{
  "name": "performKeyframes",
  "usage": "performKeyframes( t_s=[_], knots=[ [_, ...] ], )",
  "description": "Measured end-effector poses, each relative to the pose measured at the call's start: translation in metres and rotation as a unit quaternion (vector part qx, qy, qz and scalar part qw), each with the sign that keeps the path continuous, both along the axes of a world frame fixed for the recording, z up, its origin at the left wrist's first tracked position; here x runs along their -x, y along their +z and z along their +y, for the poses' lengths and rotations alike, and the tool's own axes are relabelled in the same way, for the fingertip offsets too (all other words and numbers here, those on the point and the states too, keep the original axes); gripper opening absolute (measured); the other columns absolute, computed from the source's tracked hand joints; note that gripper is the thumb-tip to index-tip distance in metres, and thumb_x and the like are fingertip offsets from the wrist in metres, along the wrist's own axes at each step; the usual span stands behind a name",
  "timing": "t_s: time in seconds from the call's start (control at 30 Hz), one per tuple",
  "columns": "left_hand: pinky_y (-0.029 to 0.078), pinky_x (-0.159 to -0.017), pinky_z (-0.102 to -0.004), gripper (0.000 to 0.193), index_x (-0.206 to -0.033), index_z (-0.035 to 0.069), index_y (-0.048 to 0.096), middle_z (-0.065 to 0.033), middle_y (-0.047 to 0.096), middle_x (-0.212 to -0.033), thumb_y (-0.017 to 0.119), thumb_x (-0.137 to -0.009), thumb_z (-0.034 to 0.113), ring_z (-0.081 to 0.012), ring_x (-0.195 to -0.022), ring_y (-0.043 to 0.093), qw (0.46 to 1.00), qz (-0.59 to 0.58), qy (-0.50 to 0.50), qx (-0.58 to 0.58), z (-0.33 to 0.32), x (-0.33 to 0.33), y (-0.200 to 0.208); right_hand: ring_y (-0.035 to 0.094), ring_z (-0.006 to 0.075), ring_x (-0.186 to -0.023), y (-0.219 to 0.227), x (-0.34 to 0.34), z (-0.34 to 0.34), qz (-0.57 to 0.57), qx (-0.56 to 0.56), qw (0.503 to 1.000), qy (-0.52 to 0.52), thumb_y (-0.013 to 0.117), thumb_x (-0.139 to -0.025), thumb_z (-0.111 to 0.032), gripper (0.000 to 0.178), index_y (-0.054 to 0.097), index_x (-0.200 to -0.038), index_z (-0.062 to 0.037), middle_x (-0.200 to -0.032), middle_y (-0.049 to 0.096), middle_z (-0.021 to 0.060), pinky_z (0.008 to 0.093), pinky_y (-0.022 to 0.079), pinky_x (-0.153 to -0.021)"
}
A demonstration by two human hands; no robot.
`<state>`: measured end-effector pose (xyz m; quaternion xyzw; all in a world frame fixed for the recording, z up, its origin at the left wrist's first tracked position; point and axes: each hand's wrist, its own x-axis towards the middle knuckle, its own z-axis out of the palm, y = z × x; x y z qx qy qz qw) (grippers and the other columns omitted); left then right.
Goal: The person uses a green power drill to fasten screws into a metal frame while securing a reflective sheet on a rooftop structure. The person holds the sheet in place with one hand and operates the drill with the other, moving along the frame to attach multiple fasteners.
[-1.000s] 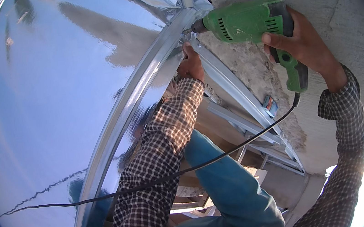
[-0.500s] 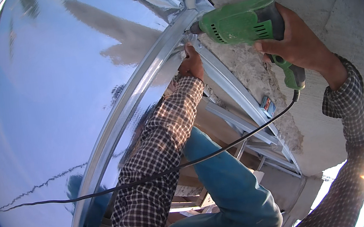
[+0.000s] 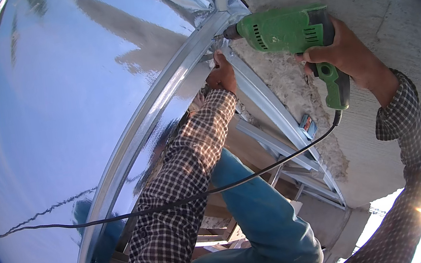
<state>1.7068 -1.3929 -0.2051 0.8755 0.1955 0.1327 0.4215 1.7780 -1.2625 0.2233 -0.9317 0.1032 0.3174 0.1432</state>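
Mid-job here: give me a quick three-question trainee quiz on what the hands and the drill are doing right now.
1. True or false: the right hand holds the green drill.
2. Where does the left hand rest? A) on the black cord B) on the metal frame strip just below the drill tip C) on the blue trouser leg
3. Fill in: the drill tip points at the shiny ____ sheet.

Key: 1 true; 2 B; 3 metal.

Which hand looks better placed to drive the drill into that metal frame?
Probably the right hand: it grips the green drill, whose tip sits at the frame. The left hand is pressed on the frame just below the tip.
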Motion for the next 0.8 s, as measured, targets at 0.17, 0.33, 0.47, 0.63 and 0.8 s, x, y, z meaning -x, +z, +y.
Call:
performKeyframes(
  t_s=[0.17, 0.33, 0.47, 0.63, 0.8],
  knots=[
    [0.03, -0.031, -0.0352, 0.042, -0.136, 0.005, 0.054, -0.0026, 0.052, -0.048, 0.055, -0.102, 0.029, -0.0144, -0.031, 0.046, 0.785, 0.101, 0.026, 0.611, 0.01, -0.012, -0.009, 0.067, 0.0166, -0.067, 0.005, 0.0, 0.0, -0.021, 0.023, 0.999, 0.009, 0.073, -0.076, -0.005, 0.055, 0.048, -0.124, 0.0057, -0.09, 0.067, 0.0118, 0.0324, 0.056, -0.069],
    [0.033, -0.032, -0.034, 0.042, -0.134, 0.002, 0.055, -0.0029, 0.055, -0.052, 0.052, -0.103, 0.03, -0.0144, -0.034, 0.048, 0.819, 0.059, 0.044, 0.569, -0.006, -0.006, -0.013, 0.065, 0.0165, -0.065, 0.003, 0.004, -0.003, -0.022, 0.02, 0.999, 0.018, 0.073, -0.077, -0.006, 0.055, 0.047, -0.124, 0.0058, -0.088, 0.067, 0.0116, 0.0324, 0.056, -0.065],
    [0.032, -0.032, -0.0333, 0.041, -0.134, 0.001, 0.054, -0.0021, 0.054, -0.051, 0.052, -0.103, 0.028, -0.0137, -0.033, 0.048, 0.761, 0.045, 0.011, 0.647, -0.014, -0.005, -0.034, 0.064, 0.0165, -0.064, -0.001, 0.003, -0.011, -0.019, -0.027, 0.999, -0.001, 0.074, -0.076, -0.006, 0.055, 0.048, -0.123, 0.0053, -0.087, 0.066, 0.0113, 0.0326, 0.055, -0.063],
    [0.031, -0.032, -0.0327, 0.04, -0.133, 0.001, 0.054, -0.0027, 0.056, -0.053, 0.054, -0.102, 0.027, -0.0137, -0.035, 0.049, 0.849, 0.023, -0.02, 0.527, 0.0, 0.007, 0.002, 0.064, 0.0161, -0.063, 0.003, 0.006, -0.018, -0.024, -0.029, 0.999, 0.009, 0.072, -0.076, -0.007, 0.052, 0.049, -0.121, 0.0044, -0.084, 0.065, 0.0111, 0.0324, 0.055, -0.062],
    [0.04, -0.037, -0.0358, 0.038, -0.13, 0.003, 0.056, -0.0056, 0.06, -0.056, 0.053, -0.102, 0.03, -0.0215, -0.042, 0.059, 0.885, 0.001, 0.019, 0.465, 0.004, -0.003, -0.007, 0.065, 0.0162, -0.064, -0.001, 0.001, -0.01, -0.028, -0.03, 0.998, 0.037, 0.073, -0.078, -0.008, 0.053, 0.049, -0.123, 0.0034, -0.084, 0.066, 0.011, 0.0314, 0.056, -0.063]
  ],
)
